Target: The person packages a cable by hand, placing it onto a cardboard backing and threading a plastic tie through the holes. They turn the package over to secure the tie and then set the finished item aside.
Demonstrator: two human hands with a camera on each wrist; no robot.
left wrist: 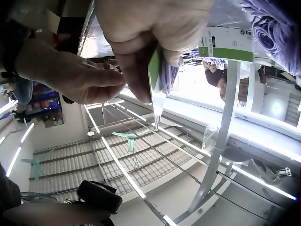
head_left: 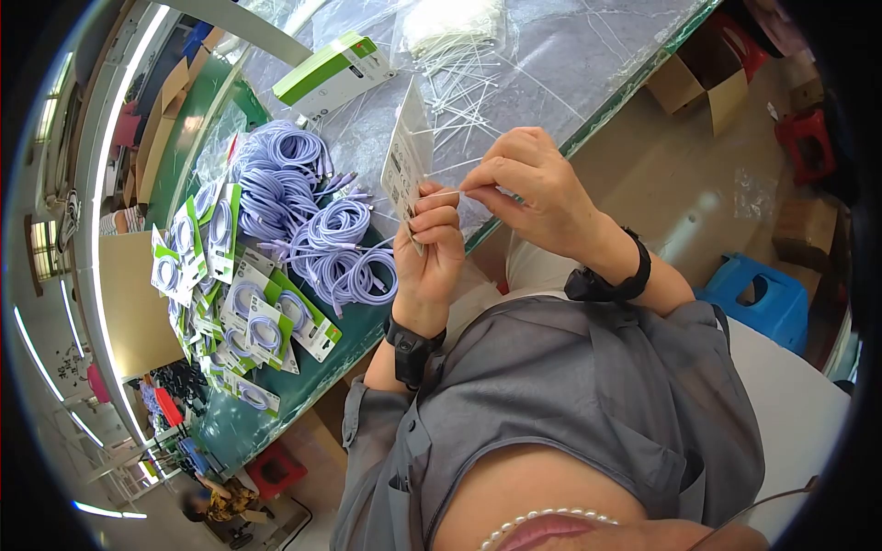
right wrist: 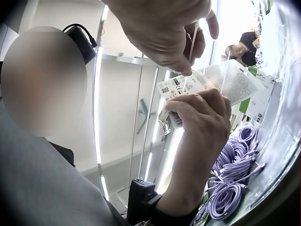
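Note:
The left hand (head_left: 430,253) grips a printed card (head_left: 404,170) held upright, its white back with small text and a code facing the right hand. In the left wrist view, the card's green edge (left wrist: 154,70) and purple cable (left wrist: 167,77) show beside the fingers. The right hand (head_left: 537,188) pinches a thin white tie (right wrist: 193,44) between thumb and fingers, close to the card. Another stretch of white tie (right wrist: 227,70) crosses the card in the right wrist view.
Coiled purple cables (head_left: 276,170) lie on the table left of the hands, beside a pile of carded cables (head_left: 265,332). Behind are a stack of green-and-white cards (head_left: 333,78) and loose white ties (head_left: 464,87). The table edge (head_left: 588,133) runs by the right hand; a blue stool (head_left: 755,298) stands right.

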